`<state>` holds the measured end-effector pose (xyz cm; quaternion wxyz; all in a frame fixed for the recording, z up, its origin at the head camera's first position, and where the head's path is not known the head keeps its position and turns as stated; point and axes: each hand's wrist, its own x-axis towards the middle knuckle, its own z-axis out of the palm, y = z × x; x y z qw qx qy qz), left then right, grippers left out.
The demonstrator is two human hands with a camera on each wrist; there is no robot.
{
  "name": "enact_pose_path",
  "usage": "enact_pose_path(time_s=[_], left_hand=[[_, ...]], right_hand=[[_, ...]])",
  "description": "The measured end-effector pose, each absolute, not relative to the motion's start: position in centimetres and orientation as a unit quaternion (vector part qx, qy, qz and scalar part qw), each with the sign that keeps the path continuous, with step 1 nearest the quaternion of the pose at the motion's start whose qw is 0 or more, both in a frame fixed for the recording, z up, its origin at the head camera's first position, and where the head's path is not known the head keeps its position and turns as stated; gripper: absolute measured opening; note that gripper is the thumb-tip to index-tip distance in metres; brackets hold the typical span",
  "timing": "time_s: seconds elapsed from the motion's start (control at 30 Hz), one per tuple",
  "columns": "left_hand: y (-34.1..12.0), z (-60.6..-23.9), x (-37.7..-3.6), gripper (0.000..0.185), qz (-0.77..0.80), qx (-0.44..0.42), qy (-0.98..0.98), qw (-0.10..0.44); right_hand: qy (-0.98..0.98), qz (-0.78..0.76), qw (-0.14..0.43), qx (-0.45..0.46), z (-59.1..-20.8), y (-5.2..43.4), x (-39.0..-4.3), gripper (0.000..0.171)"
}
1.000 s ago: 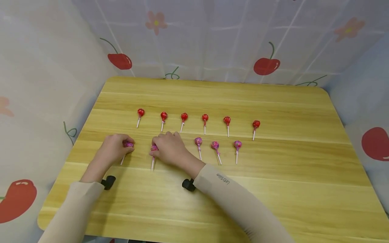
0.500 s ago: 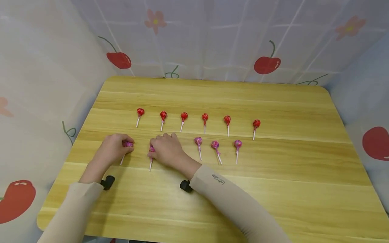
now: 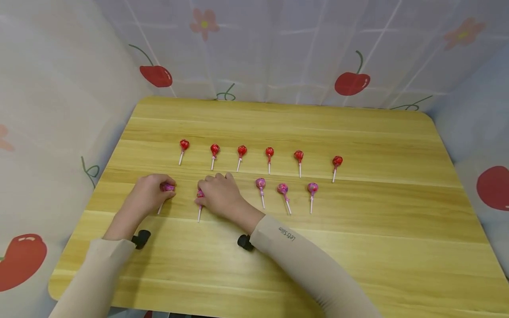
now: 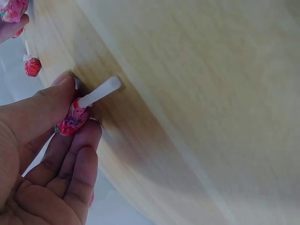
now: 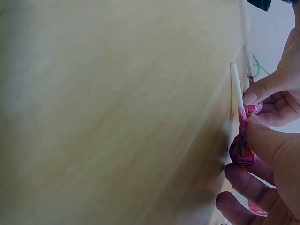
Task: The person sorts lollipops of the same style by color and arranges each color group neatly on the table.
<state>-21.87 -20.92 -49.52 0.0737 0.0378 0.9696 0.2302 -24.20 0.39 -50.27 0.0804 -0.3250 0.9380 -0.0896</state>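
Observation:
In the head view, my left hand [image 3: 150,194] pinches a pink-wrapped lollipop [image 4: 72,121] by its candy end between thumb and fingers, the white stick pointing toward the table's front edge. To its right, my right hand [image 3: 219,194] grips a second pink lollipop [image 5: 240,149], thumb at the wrapper's neck and fingers around the head. Both lollipops are close over the wooden table [image 3: 358,256]. Further right lie three more pink lollipops, the nearest one [image 3: 260,183] just past my right hand, then a tilted one [image 3: 282,189] and another [image 3: 313,188].
Behind the pink ones runs a row of several red lollipops, from the leftmost one [image 3: 184,145] to the rightmost one [image 3: 337,161], sticks toward me. A black wrist device [image 3: 245,242] shows under the right sleeve. Cherry-patterned curtains [image 3: 254,53] border the table.
My right hand has shifted its lollipop slightly left, then a touch back to the right. The left hand keeps its grip in place.

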Motion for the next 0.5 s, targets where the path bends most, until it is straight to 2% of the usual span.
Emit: enact_pose_path(time_s=[0.5], left_hand=[[-20.70,-49.40,-21.72,0.030,0.184,0.089,0.977,0.065]], right_hand=[[0.934,-0.093,0.091,-0.331,-50.27,0.41,-24.37,0.027]])
